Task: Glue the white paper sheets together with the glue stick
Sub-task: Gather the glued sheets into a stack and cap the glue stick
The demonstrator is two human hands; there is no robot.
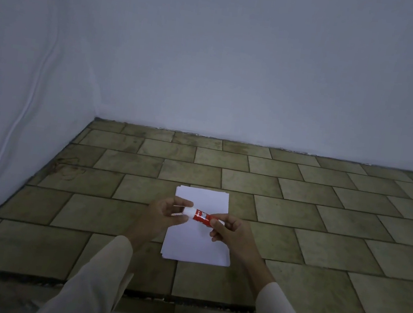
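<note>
Nearest the camera, two forearms in loose cream sleeves [94, 280] reached forward over the front edge of a desk [314, 288] surfaced in olive-brown tiles laid like brickwork.

Just beyond the sleeves, a small stack of white paper sheets [195, 249] lay flat on the desk with its short edge toward the person. The edges were slightly fanned, so more than one sheet showed. No glue could be seen on the top sheet, which suggested gluing had not begun.

Above the middle of the stack, both hands held a glue stick [200, 215] level, lying crosswise. The left hand [163, 213] had its fingers [183, 203] curled round the white cap end. The right hand [232, 232] pinched the far end of the red barrel with its fingers [217, 224] bent around it. A grip on each end like this looked like the hold for pulling or twisting the cap off, and keeping the stick right over the paper would leave only a short move down to the sheet. Whether the cap was loose or fully seated could not be told.

White lettering on the red barrel read "GLUE STICK". A smaller brand mark beside it was too small to read.

Farther back, the tiled desk ran on to a plain pale wall [263, 72]. At the left, a thin white cable [39, 68] hung down the side wall.
</note>
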